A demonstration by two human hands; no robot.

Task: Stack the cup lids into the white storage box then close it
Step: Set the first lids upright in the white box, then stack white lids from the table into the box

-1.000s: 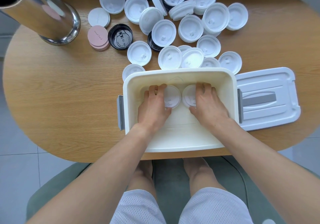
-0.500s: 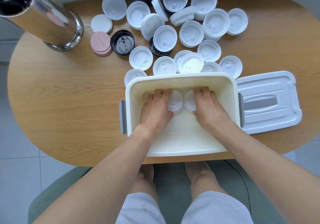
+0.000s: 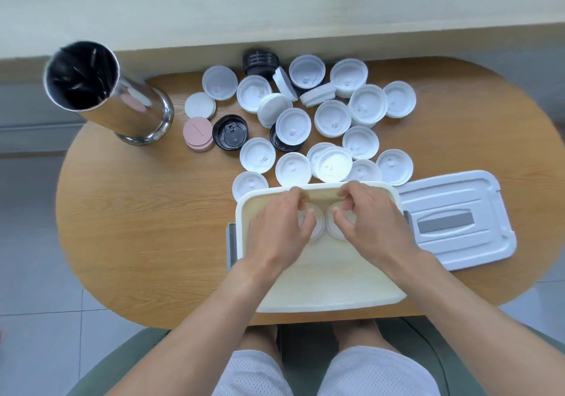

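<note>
Your left hand [image 3: 276,230] curls its fingers over one white lid [image 3: 316,226] and your right hand [image 3: 371,222] over another [image 3: 336,229], both lids side by side inside the box [image 3: 321,285]; whether you actually pinch them is hard to judge. More lids [image 3: 331,118] lie beyond, the box cover [image 3: 458,221] at right.

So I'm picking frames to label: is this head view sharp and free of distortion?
Head view: soft even light, no harsh shadows; wide-angle bending curves the table edges; both hands, left hand and right hand, look slightly motion-blurred; the steel cylinder shows reflections; loose lids stay fairly legible.
</note>
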